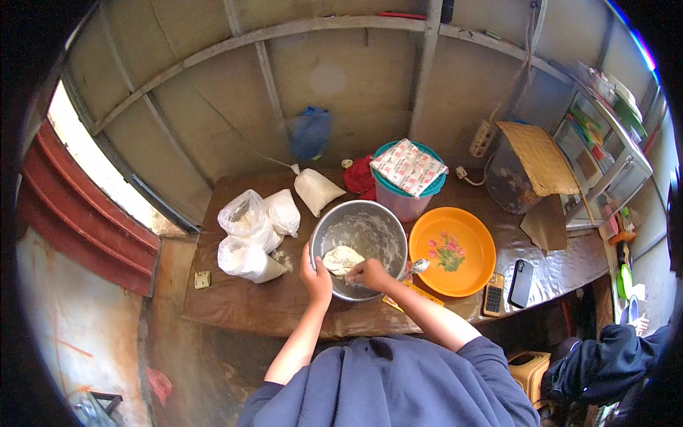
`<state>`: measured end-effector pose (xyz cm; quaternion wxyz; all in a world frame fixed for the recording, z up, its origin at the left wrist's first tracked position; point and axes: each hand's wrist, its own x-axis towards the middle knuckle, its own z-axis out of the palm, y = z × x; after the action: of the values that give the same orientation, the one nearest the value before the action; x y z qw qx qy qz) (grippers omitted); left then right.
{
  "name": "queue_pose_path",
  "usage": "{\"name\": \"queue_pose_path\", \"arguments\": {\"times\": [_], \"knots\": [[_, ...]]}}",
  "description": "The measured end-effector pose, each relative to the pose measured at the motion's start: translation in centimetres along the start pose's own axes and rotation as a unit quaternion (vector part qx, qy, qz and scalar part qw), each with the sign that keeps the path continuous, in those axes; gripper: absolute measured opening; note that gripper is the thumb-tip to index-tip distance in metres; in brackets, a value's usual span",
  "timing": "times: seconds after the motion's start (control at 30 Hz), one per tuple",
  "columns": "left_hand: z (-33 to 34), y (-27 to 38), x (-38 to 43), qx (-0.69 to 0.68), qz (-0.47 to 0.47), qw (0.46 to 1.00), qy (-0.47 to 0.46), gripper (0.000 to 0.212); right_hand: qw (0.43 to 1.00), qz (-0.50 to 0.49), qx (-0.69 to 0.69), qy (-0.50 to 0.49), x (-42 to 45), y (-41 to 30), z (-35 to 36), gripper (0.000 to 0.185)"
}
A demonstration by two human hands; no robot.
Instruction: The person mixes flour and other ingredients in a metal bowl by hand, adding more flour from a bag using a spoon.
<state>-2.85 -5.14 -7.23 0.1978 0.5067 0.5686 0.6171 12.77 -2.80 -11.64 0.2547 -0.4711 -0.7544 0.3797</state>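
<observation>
A round metal bowl (381,224) stands on the table in front of me, its inner wall smeared with pale residue. Inside it, toward the left, lies a lump of white dough (342,259). My left hand (317,277) grips the bowl's left rim, thumb over the edge. My right hand (368,274) reaches into the bowl with curled fingers at the dough's lower right edge. Whether those fingers pinch any dough is hard to make out. Just right of the bowl, a metal spoon (420,266) rests near the rim of an orange basin (483,240) with a flower print.
Open plastic bags of white powder (248,261) and a tied bag (317,189) stand left and behind. A lidded bucket (400,200) carries wrapped packets (408,166). Two phones (520,283) lie right, near the table's front edge (352,330). Another person (597,368) sits at far right.
</observation>
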Motion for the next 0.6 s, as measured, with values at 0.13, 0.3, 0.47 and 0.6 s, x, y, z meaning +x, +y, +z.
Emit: {"name": "queue_pose_path", "arguments": {"times": [0.13,0.3,0.47,0.6], "knots": [[0.1,-0.5,0.2,0.007,-0.002,1.000,0.015,0.039,0.995,0.005,-0.007,0.104,1.4,-1.0,-0.6,0.017],[0.0,0.4,0.4,0.005,-0.014,1.000,0.010,0.040,0.988,-0.044,-0.081,0.120,2.2,-1.3,0.1,0.019],[-0.5,0.3,0.5,0.001,-0.050,0.999,0.008,0.041,0.979,-0.085,-0.054,0.176,3.0,-1.2,-0.2,0.018],[-0.6,-0.8,0.7,-0.007,-0.073,0.997,0.022,0.043,0.991,-0.057,-0.008,0.120,3.9,-1.2,-1.4,0.010]]}}
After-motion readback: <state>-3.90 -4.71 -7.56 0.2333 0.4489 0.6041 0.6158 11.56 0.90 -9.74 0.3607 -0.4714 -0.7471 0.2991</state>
